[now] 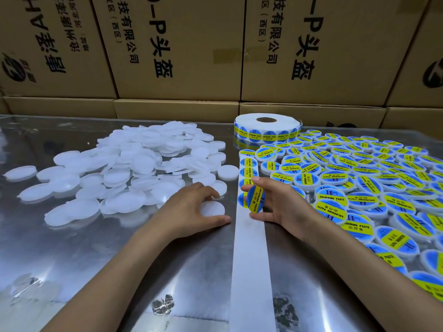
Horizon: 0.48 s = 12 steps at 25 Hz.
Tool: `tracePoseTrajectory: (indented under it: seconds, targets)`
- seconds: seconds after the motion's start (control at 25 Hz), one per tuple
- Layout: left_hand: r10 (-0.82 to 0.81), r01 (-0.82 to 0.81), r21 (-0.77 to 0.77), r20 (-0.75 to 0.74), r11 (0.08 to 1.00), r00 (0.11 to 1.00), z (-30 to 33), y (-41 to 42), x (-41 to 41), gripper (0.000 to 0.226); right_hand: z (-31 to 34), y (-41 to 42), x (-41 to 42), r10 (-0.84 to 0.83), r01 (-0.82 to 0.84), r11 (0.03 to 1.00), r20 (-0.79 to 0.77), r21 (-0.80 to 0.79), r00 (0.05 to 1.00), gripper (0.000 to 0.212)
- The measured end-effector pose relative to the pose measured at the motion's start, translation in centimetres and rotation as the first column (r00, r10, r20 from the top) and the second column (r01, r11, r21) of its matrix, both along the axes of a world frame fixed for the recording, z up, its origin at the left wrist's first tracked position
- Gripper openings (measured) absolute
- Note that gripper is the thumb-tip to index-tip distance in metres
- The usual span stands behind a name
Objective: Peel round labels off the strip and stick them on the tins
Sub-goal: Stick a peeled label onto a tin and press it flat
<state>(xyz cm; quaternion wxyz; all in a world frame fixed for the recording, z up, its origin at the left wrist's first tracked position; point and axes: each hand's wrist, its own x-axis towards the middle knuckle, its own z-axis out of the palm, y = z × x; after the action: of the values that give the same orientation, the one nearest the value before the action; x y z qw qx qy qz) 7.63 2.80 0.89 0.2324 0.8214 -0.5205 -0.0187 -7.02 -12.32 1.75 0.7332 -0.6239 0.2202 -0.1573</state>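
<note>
A white backing strip (pixel 250 248) runs from the label roll (pixel 267 128) down the middle of the metal table (pixel 96 271). Between the fingers and thumb of my right hand (pixel 278 207) is a round blue and yellow label (pixel 256 200), lifted on edge above the strip. My left hand (pixel 189 212) curls round a plain white tin (pixel 213 208) lying flat just left of the strip. A heap of plain white tins (pixel 134 168) lies to the left. Labelled tins (pixel 359 178) cover the right side.
Stacked brown cardboard boxes (pixel 179 56) form a wall behind the table. The table's near part is bare reflective metal, crossed by the empty end of the strip. Several unpeeled labels (pixel 247 167) remain on the strip above my right hand.
</note>
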Motion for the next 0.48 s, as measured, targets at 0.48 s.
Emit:
tracePoseTrajectory:
  seconds: [0.48]
  targets:
    - [0.061, -0.059, -0.078, 0.017, 0.995, 0.998, 0.29, 0.15, 0.08, 0.057, -0.17, -0.10, -0.02, 0.023, -0.023, 1.000, -0.003, -0.007, 1.000, 0.015]
